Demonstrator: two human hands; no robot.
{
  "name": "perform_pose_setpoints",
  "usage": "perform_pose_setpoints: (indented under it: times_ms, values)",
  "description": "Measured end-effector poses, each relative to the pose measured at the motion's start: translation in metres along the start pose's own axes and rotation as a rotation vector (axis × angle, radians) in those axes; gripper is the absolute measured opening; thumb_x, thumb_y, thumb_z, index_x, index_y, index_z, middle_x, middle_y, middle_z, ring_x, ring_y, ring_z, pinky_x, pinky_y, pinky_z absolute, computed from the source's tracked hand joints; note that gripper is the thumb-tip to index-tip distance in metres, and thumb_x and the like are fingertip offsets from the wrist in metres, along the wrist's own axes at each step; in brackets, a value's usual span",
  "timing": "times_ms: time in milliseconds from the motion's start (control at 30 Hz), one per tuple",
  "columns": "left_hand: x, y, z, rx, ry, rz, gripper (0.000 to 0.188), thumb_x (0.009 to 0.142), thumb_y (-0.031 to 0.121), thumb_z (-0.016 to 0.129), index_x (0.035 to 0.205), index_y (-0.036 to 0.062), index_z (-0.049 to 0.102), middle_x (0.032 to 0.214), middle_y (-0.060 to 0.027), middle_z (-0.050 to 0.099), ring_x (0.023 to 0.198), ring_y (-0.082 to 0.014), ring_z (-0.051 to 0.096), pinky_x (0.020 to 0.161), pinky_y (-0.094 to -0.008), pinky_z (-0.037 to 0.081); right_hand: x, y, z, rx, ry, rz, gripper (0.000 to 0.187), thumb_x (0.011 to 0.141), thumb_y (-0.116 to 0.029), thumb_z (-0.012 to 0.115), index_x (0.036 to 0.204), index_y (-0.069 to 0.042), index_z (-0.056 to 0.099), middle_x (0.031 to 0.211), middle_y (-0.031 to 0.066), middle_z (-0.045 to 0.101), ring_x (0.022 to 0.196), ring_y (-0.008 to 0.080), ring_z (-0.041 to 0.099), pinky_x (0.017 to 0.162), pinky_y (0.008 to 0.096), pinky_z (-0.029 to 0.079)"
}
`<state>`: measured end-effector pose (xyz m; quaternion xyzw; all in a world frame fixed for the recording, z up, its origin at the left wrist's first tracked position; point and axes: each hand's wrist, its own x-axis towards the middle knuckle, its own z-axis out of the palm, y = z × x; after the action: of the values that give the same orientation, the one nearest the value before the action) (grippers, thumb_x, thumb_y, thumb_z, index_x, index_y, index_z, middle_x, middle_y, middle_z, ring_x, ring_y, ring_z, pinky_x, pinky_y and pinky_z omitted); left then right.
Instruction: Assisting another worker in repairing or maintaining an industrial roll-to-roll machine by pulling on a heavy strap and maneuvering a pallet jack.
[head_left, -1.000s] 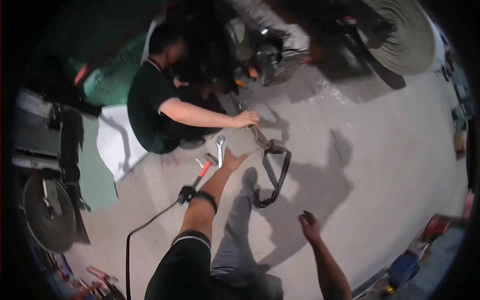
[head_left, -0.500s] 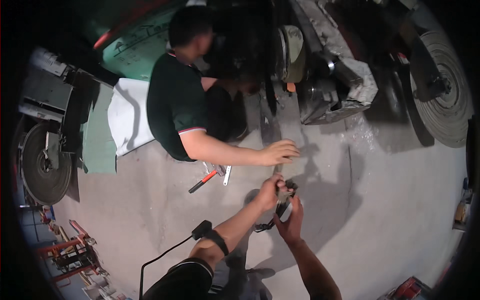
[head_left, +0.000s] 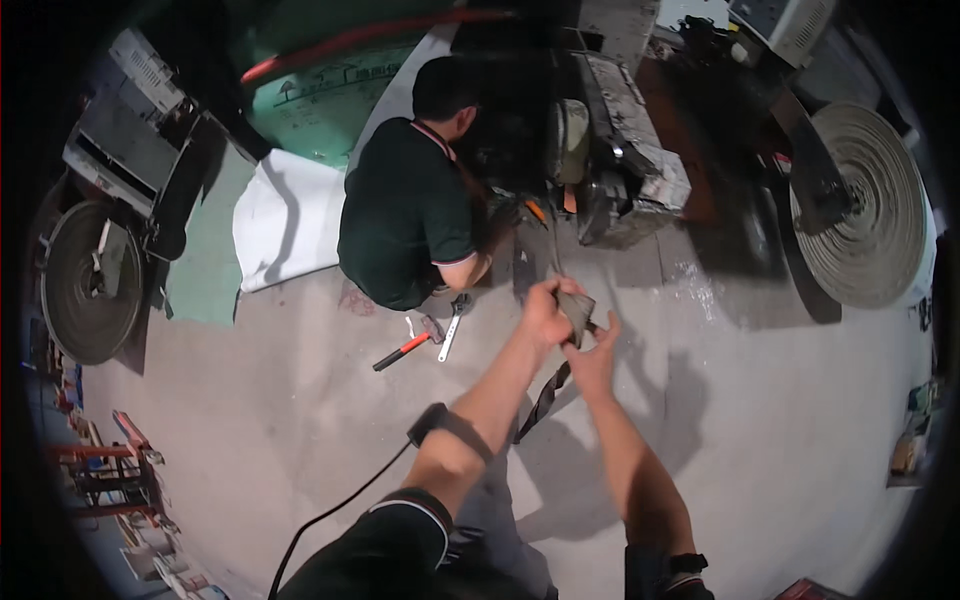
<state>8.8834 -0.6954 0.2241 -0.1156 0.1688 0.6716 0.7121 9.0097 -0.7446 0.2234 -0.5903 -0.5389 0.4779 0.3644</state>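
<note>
A grey-brown flat strip [head_left: 578, 312], bunched and folded, sits between my two hands over the floor. My left hand [head_left: 545, 314] is closed around its upper left part. From the lower right my right hand [head_left: 594, 362] grips it too, thumb and fingers bent against its edge. A dark twisted tail of the strip hangs below, toward my legs. Above my hands, a narrow length seems to run up to the machine [head_left: 640, 190]. Its exact material is hard to make out.
A co-worker [head_left: 405, 215] crouches by the machine, beside an orange-handled tool [head_left: 536, 211]. On the floor lie a hammer [head_left: 408, 345] and an adjustable wrench [head_left: 454, 328]. Large coiled rolls stand left [head_left: 75, 300] and right [head_left: 880, 215]. A white sheet [head_left: 285, 220] lies behind the co-worker.
My hands have moved up toward the machine with the strip, more of which now shows. The co-worker's outstretched arm has drawn back to the machine.
</note>
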Motion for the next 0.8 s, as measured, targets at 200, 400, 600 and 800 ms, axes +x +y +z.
perform_pose_setpoints:
  times_ms: [200, 400, 600, 800]
  values:
    - [-0.014, -0.005, 0.017, -0.27, 0.15, -0.124, 0.018, 0.087, 0.018, 0.044, 0.077, 0.0031, 0.043, 0.062, 0.0, 0.043, 0.056, -0.0103, 0.044, 0.065, -0.0248, 0.041, 0.035, 0.019, -0.027, -0.349, -0.468, -0.405, 0.041, 0.066, -0.013, 0.061, 0.102, 0.002, 0.05, 0.094, 0.0155, 0.054, 0.085, 0.0309, 0.054, 0.076, 0.0374, 0.044]
    - [0.006, -0.032, 0.012, 0.174, 0.303, -0.087, 0.017, 0.088, 0.019, 0.042, 0.077, 0.0064, 0.043, 0.061, -0.0007, 0.043, 0.054, -0.0131, 0.043, 0.061, -0.0304, 0.043, -0.047, -0.015, -0.065, 0.389, -0.503, 0.408, 0.017, 0.087, -0.021, 0.048, 0.089, -0.005, 0.042, 0.06, 0.0029, 0.042, 0.045, 0.0125, 0.044, 0.042, 0.0262, 0.035]
    - [0.032, -0.051, 0.019, 0.414, 0.26, -0.127, 0.02, 0.087, 0.023, 0.04, 0.077, 0.0066, 0.045, 0.062, -0.003, 0.049, 0.058, -0.0184, 0.049, 0.063, -0.0346, 0.045, -0.04, -0.067, -0.104, 0.233, -0.343, 0.57, 0.028, 0.088, -0.037, 0.048, 0.082, -0.011, 0.04, 0.046, -0.0033, 0.029, 0.036, 0.0086, 0.029, 0.035, 0.0248, 0.026]
    - [0.06, -0.055, 0.028, 0.279, 0.176, -0.252, 0.029, 0.085, 0.029, 0.042, 0.088, 0.0021, 0.051, 0.08, -0.0095, 0.058, 0.073, -0.023, 0.056, 0.074, -0.0405, 0.046, -0.02, -0.057, -0.131, -0.038, -0.313, 0.501, 0.03, 0.09, -0.038, 0.043, 0.079, -0.011, 0.038, 0.047, -0.0032, 0.029, 0.036, 0.008, 0.029, 0.033, 0.0253, 0.024]
